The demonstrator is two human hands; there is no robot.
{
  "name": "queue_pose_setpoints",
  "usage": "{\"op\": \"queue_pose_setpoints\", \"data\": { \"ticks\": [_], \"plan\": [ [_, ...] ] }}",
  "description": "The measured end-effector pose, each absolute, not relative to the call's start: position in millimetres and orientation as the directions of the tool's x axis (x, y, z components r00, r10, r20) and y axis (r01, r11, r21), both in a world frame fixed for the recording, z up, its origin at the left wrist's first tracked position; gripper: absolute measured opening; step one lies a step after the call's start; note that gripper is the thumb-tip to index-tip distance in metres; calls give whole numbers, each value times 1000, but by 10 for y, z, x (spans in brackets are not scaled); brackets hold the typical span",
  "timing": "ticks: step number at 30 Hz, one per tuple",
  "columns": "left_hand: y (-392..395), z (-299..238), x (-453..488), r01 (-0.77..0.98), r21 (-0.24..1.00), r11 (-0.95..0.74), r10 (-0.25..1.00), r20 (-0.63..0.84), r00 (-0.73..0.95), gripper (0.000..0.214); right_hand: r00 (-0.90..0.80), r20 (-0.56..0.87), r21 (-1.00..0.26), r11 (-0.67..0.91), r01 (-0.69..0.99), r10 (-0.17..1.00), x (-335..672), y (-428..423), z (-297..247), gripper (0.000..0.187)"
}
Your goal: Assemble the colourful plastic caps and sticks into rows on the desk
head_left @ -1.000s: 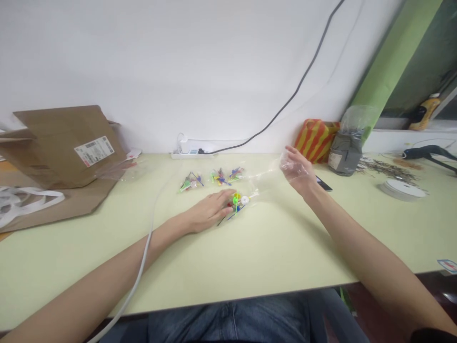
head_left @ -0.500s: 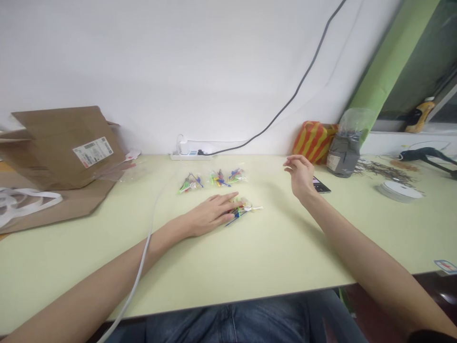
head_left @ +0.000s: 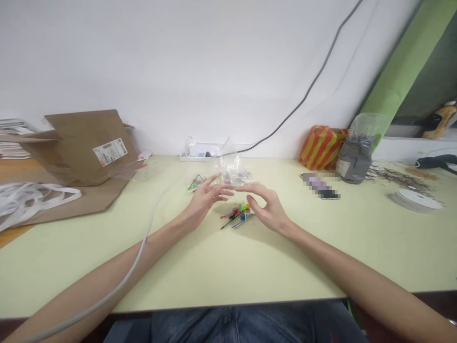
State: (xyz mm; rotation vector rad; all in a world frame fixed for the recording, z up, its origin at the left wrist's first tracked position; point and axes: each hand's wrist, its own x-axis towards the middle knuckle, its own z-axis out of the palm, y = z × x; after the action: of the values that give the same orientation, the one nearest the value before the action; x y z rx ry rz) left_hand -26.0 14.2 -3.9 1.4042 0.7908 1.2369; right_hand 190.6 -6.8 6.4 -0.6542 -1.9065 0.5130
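Observation:
My left hand (head_left: 207, 200) and my right hand (head_left: 266, 209) meet fingertip to fingertip above the middle of the pale green table (head_left: 228, 267). Between their fingertips a clear plastic bag (head_left: 233, 169) stands upright in the air, pinched at its lower edge. Just under the hands a small heap of loose coloured plastic pieces (head_left: 239, 214) with thin sticks lies on the table. A small filled packet of the same coloured pieces (head_left: 194, 183) lies behind my left hand; others are partly hidden by the bag.
A brown cardboard box (head_left: 85, 147) and white straps (head_left: 32, 200) lie at the left. A white power strip (head_left: 200, 153) sits by the wall. At the right are a phone (head_left: 321, 186), a striped bag (head_left: 321, 145), a grey packet (head_left: 353, 159) and a white roll (head_left: 416, 200).
My right hand came in from the right to meet my left hand. My left hand lifted off the coloured pieces, and the clear bag is now held up between both hands.

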Motion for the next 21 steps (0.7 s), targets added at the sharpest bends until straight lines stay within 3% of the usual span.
{"op": "queue_pose_setpoints", "data": {
  "ticks": [3,7,11,21],
  "plan": [
    [101,-9,-267,-122,950,-287,938,304,165,83,-233,593,-772,626,106,771,1941,23,22,22],
    [58,8,-249,-81,948,-309,928,319,191,83,-221,453,-887,462,-15,863,2010,190,-34,36],
    [77,-5,-239,-52,940,-338,921,342,188,82,-283,393,-917,394,-54,875,2050,304,-100,54],
    [161,-9,-259,-33,916,-399,909,400,114,81,-235,449,-874,478,87,862,2067,336,-55,53]
  ]
}}
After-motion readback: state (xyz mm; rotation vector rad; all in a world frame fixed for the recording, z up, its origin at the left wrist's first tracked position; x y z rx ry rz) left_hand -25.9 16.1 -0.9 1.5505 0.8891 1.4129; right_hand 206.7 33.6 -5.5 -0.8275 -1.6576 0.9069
